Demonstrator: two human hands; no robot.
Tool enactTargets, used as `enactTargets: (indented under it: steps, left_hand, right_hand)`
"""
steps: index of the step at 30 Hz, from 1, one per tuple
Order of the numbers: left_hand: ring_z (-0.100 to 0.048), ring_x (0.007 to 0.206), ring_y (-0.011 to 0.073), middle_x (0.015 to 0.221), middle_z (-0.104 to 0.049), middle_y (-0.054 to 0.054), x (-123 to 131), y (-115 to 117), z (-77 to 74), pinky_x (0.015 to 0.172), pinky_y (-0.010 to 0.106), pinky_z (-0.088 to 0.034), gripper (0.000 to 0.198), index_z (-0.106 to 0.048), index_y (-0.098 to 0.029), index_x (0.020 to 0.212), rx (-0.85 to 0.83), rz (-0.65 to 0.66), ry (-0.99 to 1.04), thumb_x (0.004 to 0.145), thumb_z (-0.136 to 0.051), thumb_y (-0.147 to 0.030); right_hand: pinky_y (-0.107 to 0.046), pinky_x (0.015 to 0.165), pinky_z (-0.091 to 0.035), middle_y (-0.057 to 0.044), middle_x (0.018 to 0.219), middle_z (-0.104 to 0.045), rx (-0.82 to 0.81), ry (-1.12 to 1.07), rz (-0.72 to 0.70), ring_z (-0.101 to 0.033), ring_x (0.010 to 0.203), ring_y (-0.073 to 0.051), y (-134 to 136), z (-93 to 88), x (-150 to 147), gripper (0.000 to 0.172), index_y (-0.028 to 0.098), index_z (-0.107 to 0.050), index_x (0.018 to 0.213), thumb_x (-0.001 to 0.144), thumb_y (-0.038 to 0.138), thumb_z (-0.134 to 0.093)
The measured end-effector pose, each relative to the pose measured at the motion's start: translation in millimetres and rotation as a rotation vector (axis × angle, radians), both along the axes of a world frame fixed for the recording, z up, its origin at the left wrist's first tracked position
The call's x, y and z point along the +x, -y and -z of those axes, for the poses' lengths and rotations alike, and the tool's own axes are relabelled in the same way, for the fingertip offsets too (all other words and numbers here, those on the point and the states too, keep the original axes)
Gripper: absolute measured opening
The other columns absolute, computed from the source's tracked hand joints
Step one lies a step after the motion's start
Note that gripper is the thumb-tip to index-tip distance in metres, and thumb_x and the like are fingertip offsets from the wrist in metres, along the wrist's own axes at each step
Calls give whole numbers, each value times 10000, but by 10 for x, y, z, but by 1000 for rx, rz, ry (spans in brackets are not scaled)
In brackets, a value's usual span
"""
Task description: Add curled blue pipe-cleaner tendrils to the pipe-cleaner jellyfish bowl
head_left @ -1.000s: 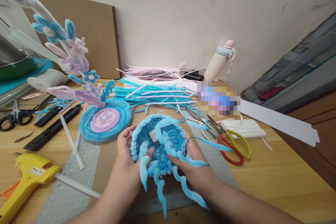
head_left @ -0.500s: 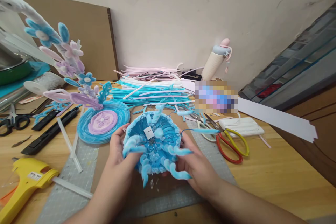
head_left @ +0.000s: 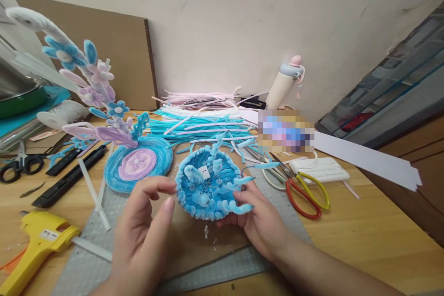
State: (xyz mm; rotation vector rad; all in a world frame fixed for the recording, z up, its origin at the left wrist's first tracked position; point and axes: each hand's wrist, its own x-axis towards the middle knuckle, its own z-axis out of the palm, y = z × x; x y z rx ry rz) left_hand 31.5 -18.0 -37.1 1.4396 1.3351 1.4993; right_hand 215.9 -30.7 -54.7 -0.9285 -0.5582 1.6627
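Note:
A hollow blue pipe-cleaner dome [head_left: 194, 210], its open side facing me, is gripped at its right edge by my right hand [head_left: 265, 224]. Curled light-blue pipe-cleaner strands [head_left: 236, 207] stick out of it, and some are folded inward. Inside shows a small white square piece [head_left: 204, 172]. Clear beads [head_left: 206, 231] dangle below the rim. My left hand [head_left: 144, 226] is beside the dome's left edge, thumb and fingers apart, holding nothing; its index fingertip is close to the rim, and whether it touches I cannot tell.
Behind the dome lie blue pipe cleaners [head_left: 166, 127]. A flower-covered stand [head_left: 113, 182] rises at left, near a yellow glue gun [head_left: 48, 238], a black cutter [head_left: 69, 178] and black-handled scissors [head_left: 21, 164]. Red-and-yellow-handled scissors [head_left: 305, 203] and a white power bank [head_left: 322, 169] lie at right.
My left hand has let go of the dome and moved off to the left. The left-hand and lower curled strands are now tucked inside. My right hand still holds the dome.

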Motion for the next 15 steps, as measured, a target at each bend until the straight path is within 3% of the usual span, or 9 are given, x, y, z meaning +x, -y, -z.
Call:
enactTargets:
  steps: [3, 5, 15]
  left_hand:
    - [-529, 1027, 251, 1005, -637, 3, -10, 95, -82, 942, 364, -354, 217, -666, -335, 1013, 148, 164, -192, 891, -493, -290]
    - [-522, 1099, 270, 1122, -646, 4, -11, 124, -94, 983, 382, -339, 289, -676, -357, 1081, 196, 199, -254, 902, -451, -322]
    - [-501, 1204, 289, 1314, -632, -11, -28, 122, -53, 1058, 425, -302, 415, -591, -376, 1281, 214, 351, -374, 942, -354, -401]
  right_hand:
    - [-306, 607, -571, -36, 1028, -676, 31, 20, 5, -673, 789, -187, 5, -8, -3, 335, 231, -520, 1103, 804, 297, -655]
    - [-305, 615, -570, -39, 1043, -671, 39, 25, 3, -671, 804, -189, 9, -11, -5, 349, 232, -518, 1117, 806, 303, -659]
    - [-280, 608, -548, -27, 1095, -643, 49, 41, -21, -655, 832, -183, 36, 31, 1, 340, 242, -512, 1123, 819, 301, -652]
